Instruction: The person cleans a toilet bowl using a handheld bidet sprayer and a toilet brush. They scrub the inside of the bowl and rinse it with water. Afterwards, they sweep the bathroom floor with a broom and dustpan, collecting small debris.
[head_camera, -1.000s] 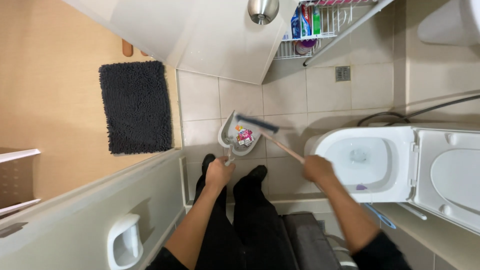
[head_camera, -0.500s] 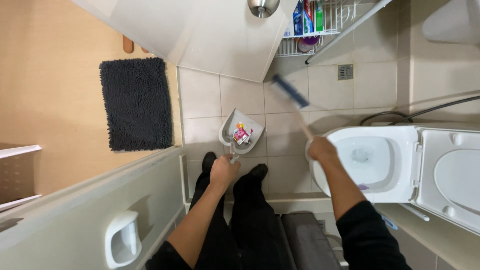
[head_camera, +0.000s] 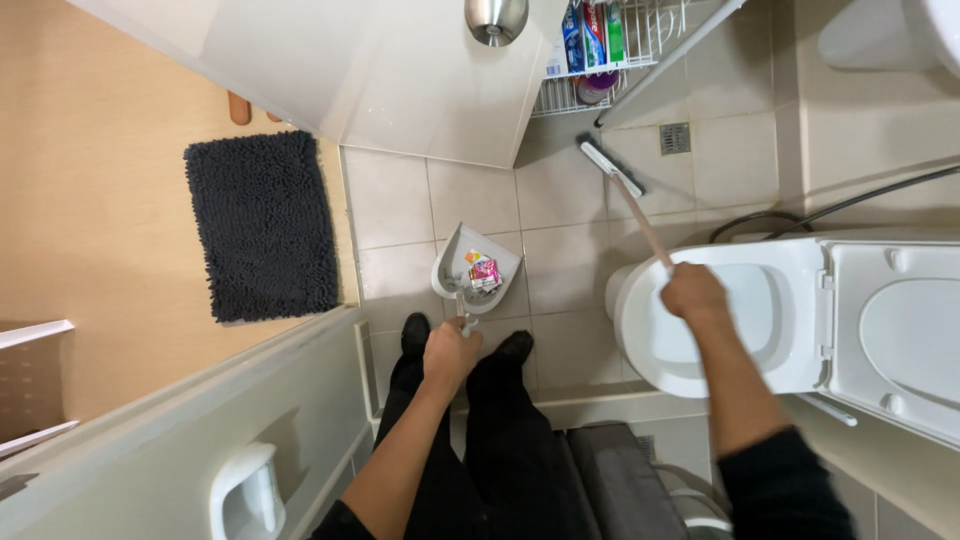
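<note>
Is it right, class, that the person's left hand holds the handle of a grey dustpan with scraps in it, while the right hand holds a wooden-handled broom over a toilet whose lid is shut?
Not quite. The head view shows the white toilet with its lid raised, bowl open. The rest stands: the left hand holds the grey dustpan with scraps in it, and the right hand holds the wooden-handled broom.

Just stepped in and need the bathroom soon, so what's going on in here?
A person stands on the tiled floor beside the open toilet, sweeping up. The left hand holds the handle of a white dustpan set on the tiles, with small wrappers and bits of litter in it. The right hand grips a broom by its wooden stick, the brush head held out over the floor near the drain. A dark mat lies outside the doorway.
</note>
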